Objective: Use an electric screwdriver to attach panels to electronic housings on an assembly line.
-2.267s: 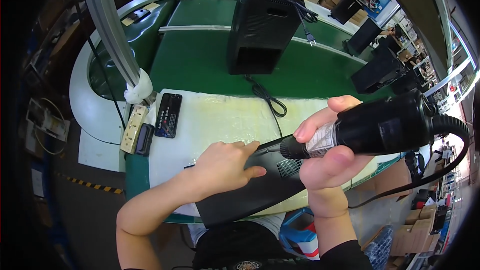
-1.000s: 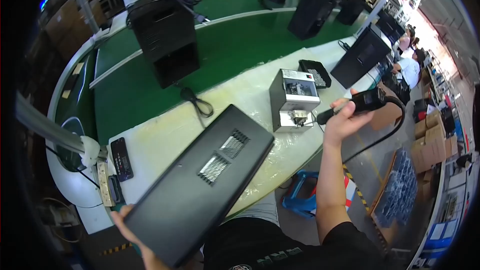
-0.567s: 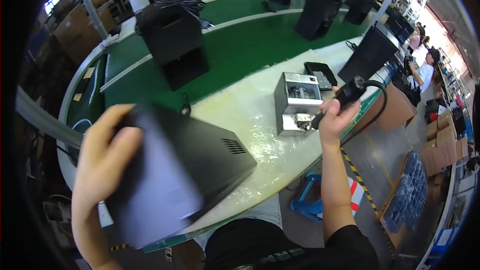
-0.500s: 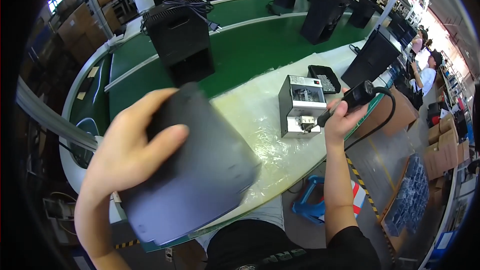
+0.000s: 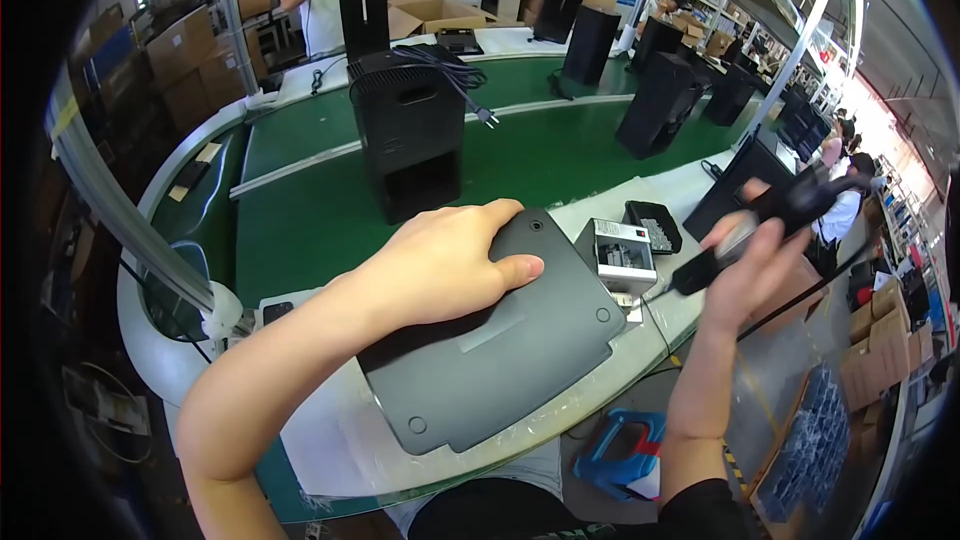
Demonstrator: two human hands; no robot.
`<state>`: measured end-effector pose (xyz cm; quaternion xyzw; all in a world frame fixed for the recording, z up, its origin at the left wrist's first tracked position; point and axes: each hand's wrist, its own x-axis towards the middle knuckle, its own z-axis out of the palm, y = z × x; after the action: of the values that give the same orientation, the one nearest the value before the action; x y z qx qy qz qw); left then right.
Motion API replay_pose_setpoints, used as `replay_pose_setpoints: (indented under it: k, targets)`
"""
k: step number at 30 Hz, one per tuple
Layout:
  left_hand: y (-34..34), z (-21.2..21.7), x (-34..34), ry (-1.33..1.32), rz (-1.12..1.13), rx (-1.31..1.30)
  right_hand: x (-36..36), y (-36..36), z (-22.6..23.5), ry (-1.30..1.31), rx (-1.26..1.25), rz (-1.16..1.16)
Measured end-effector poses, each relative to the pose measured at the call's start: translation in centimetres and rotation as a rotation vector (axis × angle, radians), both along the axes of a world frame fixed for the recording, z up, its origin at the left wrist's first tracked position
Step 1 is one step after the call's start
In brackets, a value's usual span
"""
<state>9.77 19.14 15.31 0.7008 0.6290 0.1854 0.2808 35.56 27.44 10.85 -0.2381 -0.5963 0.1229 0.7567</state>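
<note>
Left hand (image 5: 450, 265) reaches in with the elbow bent — half closed on the dark casing (image 5: 500, 370), thumb on top, index finger along the far edge. Casing's over the worktop (image 5: 330, 440). Right hand (image 5: 752, 270) is up, blurry, curled round a black power screwdriver (image 5: 700, 270) — tip pointing left.

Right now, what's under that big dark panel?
Whitish table covering shows beside the dark panel. Anything directly beneath is covered; the left hand hides part of the panel's top.
</note>
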Motion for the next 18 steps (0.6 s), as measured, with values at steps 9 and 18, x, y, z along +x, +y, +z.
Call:
replay_pose_setpoints:
  k: [9,18]
  targets:
    - [-0.4,-0.8,-0.5,0.011,0.018,0.103,-11.0,-0.5,12.4,0.031,0.257,0.364]
    - [-0.8,-0.6,-0.7,0.037,0.015,0.061,-14.3,-0.6,11.3,-0.066,0.246,0.491]
